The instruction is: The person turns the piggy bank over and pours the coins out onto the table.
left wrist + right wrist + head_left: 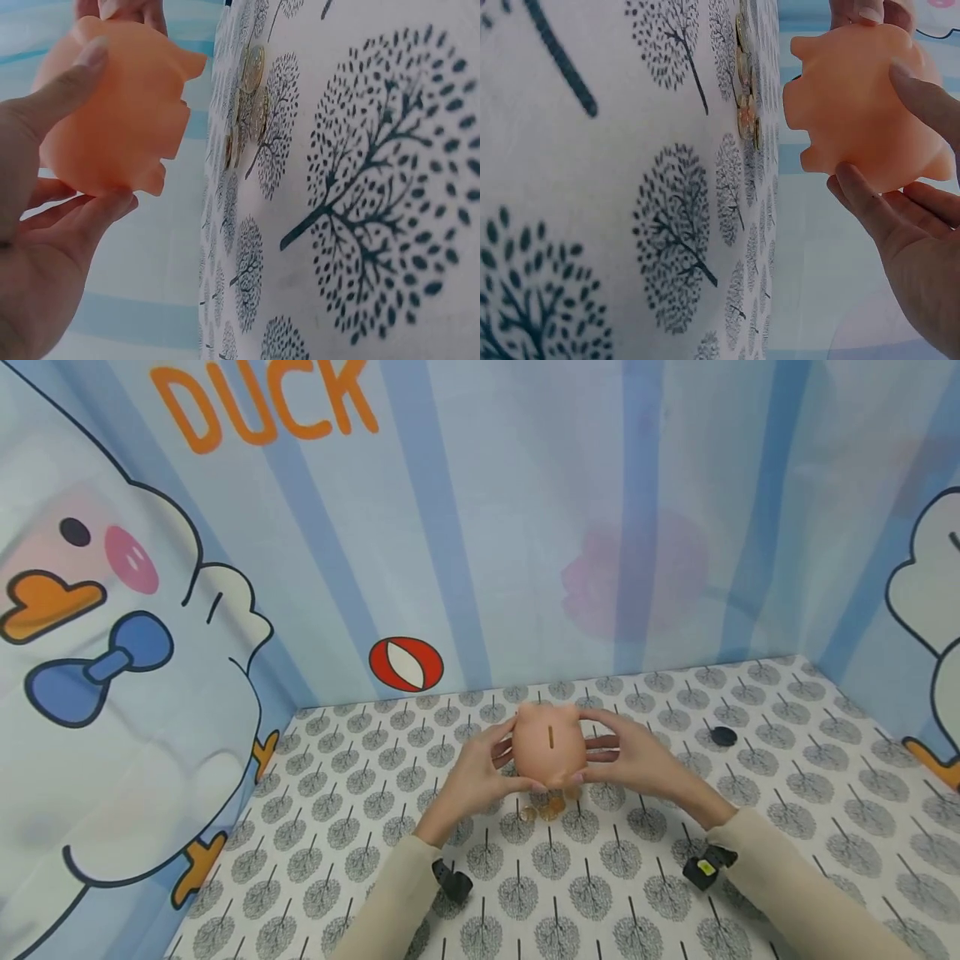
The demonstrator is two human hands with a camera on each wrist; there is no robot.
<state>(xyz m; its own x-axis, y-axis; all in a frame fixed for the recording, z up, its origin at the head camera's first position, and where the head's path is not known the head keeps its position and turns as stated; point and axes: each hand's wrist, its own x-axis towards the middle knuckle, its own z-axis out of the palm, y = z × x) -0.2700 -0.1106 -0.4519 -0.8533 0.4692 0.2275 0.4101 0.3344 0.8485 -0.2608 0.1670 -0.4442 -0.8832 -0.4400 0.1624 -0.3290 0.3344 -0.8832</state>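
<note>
My left hand [480, 774] and right hand [632, 760] clasp the piggy bank [549, 745] | coins [546, 808] lie below my grip on the table [787, 793] | risk: smooth bank slips, scattering coins

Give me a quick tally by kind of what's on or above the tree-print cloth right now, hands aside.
Piggy bank, held off the cloth by left hand and right hand: 1
Pile of coins under it, single coins too overlapped to count: 1
Small black round thing: 1
Total: 3
</note>
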